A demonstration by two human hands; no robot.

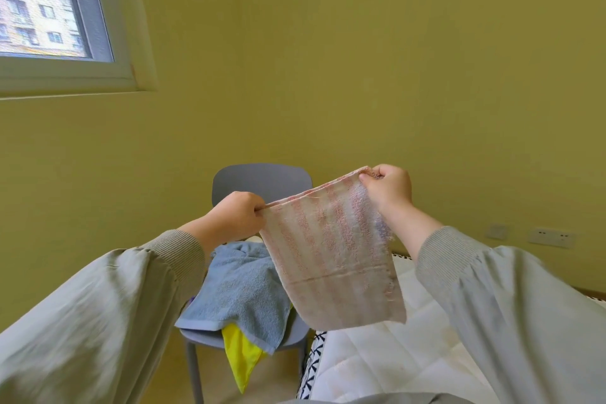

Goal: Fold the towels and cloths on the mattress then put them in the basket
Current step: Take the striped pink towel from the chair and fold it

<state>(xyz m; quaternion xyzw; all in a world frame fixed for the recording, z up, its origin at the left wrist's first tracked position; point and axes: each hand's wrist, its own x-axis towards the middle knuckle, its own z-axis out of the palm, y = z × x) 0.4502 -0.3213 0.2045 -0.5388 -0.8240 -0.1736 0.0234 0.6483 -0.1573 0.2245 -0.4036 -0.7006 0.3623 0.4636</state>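
Above the mattress (377,364) edge, striped towel (331,259) in midair, corners pinched by left hand (234,218), right hand (388,188).

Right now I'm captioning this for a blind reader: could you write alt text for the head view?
A person's left hand and right hand pinch the top corners of a pink-striped towel, holding it up near a white mattress. Behind it a grey chair carries a blue towel and a yellow cloth, against a yellow-green wall.

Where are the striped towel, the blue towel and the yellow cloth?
striped towel (331,259): head view, middle of hanging panel
blue towel (239,289): head view, centre of pile
yellow cloth (241,354): head view, hanging part
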